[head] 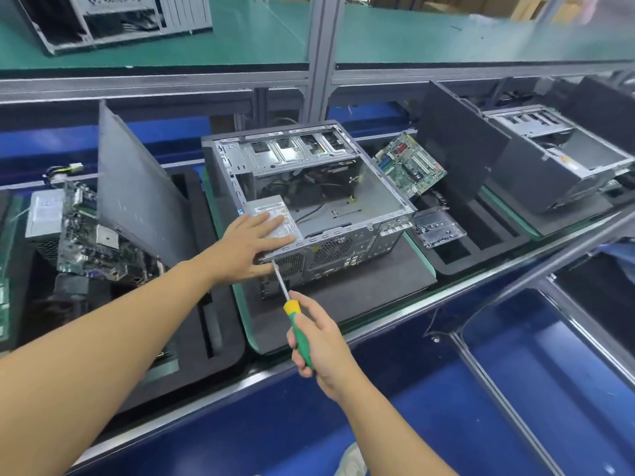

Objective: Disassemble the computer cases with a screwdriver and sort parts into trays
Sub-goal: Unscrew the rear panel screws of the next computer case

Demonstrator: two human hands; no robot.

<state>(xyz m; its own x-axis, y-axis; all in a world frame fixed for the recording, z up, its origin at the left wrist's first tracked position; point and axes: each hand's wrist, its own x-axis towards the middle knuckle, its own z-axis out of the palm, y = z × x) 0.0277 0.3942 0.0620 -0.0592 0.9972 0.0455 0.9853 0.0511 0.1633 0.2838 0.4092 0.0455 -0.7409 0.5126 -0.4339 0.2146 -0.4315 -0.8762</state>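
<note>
At bench centre, on a black foam tray (pixel 343 300), the open case (pixel 364 201) lies on its side w/ the interior facing up and the rear I/O face toward the person. L hand (pixel 247 242) lies flat on the grey PSU (pixel 266 207) in the case's near-left corner. Its fingers are straight, not gripping, and the thumb is down over the rear edge. R hand (pixel 323 341) is wrapped round the green/yellow handle of the screwdriver (pixel 292 310), in front of the case. The shaft angles up-left and the tip meets the case's rear face at the near-left corner, just under the L hand. Loose cables show inside the case beyond the PSU, and the drive cage sits at its far end.

Left of the case, a dark side panel (pixel 137 187) leans tilted, w/ a mobo (pixel 89 235) propped beside it and a 2nd PSU (pixel 44 214) further left. Right of the case, a green mobo (pixel 409 166) stands tilted near the far-right corner. A metal bracket (pixel 436 228) sits just beside the near-right corner, over a slotted foam tray (pixel 481 242). Further right is another case (pixel 556 166). Above and behind, a 3rd chassis (pixel 113 18) sits on the green shelf.
</note>
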